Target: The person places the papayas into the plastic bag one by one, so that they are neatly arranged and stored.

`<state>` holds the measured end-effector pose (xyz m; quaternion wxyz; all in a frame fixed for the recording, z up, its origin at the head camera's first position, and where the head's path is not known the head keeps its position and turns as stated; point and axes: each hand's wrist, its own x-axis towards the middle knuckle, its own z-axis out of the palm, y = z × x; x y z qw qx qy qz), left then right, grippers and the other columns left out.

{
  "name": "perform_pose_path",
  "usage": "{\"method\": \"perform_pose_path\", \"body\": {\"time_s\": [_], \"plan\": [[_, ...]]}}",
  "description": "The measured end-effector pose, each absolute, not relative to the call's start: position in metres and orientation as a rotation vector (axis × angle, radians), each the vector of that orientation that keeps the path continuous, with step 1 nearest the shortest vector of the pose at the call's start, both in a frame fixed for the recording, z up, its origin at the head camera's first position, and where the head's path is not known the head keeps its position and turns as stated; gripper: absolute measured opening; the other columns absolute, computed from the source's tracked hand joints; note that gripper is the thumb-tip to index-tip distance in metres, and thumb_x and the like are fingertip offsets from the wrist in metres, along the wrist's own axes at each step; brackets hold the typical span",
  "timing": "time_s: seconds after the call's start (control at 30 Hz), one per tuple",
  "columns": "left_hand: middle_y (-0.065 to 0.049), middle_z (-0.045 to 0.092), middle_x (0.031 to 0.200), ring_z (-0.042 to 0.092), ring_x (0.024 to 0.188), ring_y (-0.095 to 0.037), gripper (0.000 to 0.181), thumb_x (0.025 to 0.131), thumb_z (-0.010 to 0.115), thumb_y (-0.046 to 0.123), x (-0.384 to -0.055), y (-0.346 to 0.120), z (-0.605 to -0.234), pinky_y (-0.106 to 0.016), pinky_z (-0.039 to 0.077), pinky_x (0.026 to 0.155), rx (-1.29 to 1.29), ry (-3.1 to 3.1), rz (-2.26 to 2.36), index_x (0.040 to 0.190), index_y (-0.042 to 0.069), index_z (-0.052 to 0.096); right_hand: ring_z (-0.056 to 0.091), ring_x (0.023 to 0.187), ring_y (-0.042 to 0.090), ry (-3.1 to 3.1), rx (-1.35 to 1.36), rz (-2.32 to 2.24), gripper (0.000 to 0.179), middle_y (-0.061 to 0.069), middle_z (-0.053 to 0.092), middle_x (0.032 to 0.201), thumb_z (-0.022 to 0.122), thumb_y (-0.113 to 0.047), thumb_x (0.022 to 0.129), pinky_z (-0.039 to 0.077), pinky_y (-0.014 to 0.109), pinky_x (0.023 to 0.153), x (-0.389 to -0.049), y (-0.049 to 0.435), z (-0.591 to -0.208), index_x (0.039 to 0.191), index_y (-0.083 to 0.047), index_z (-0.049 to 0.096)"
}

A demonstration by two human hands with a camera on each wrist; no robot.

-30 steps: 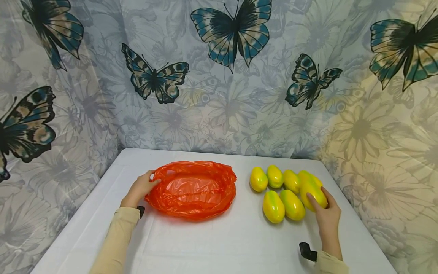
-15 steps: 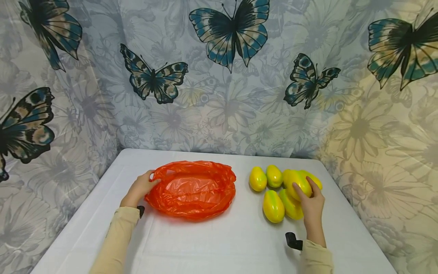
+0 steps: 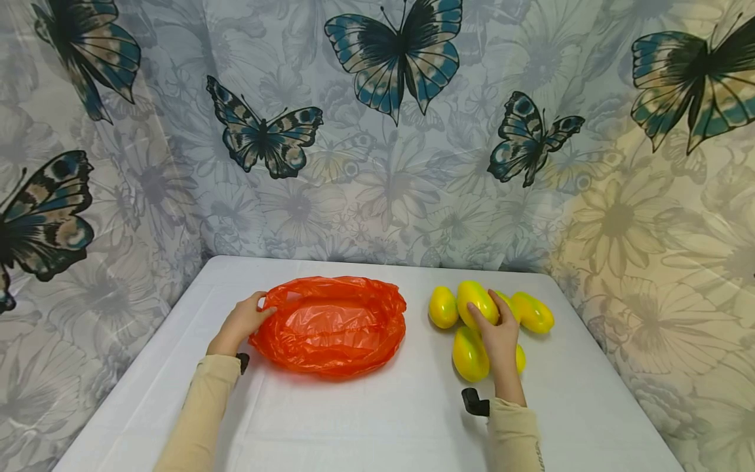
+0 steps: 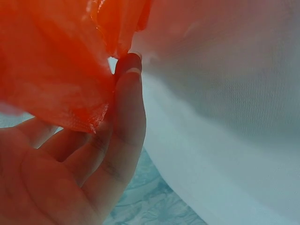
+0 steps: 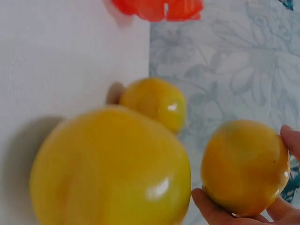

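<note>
A red plastic bag [image 3: 336, 328] lies on the white table with its mouth spread wide. My left hand [image 3: 242, 322] pinches the bag's left edge; in the left wrist view, the fingers [image 4: 129, 108] curl at the thin red film. On the right, my right hand [image 3: 501, 337] grips a yellow mango [image 3: 476, 303] above the other fruit. The right wrist view has this held mango [image 5: 246, 166] between thumb and fingers. Around it sit several more mangoes, including one at the left [image 3: 443, 307], one in front [image 3: 470, 354] and one at the far right [image 3: 533, 313].
The white table [image 3: 354, 426] meets a butterfly-print cloth backdrop [image 3: 401, 196] at its back and sides. Partly behind my right hand, another mango [image 3: 521, 358] shows. A black wrist mount [image 3: 475, 402] juts from the right sleeve.
My right hand has carried the held mango leftward over the other mangoes, from the right end of the group. The left hand and the red bag stay in place.
</note>
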<state>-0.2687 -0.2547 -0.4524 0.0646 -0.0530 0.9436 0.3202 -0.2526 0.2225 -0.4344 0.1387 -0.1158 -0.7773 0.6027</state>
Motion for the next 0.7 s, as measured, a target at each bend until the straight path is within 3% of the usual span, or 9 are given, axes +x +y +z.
{"method": "perform_pose_path", "body": {"time_s": [0.27,0.7], "plan": [[-0.031,0.06,0.119,0.064,0.09,-0.03,0.061,0.1,0.054,0.029,-0.27,-0.255,-0.454,-0.036,0.055,0.069,-0.169,2.844,0.966,0.146,-0.004,0.033,0.036,0.142,0.031,-2.271,-0.275,1.792,0.069,0.013,0.037,0.156,0.069,-0.033,0.091,0.03,0.045,0.12,-0.261,0.195,-0.436,0.149,-0.013,0.04],[-0.031,0.06,0.118,0.063,0.081,-0.025,0.061,0.1,0.054,0.029,-0.27,-0.256,-0.452,-0.034,0.055,0.068,-0.159,2.837,0.98,0.146,-0.004,0.033,0.035,0.142,0.03,-2.259,-0.204,1.837,0.069,0.013,0.039,0.154,0.073,-0.032,0.088,0.03,0.046,0.119,-0.266,0.16,-0.44,0.147,-0.012,0.044]]}}
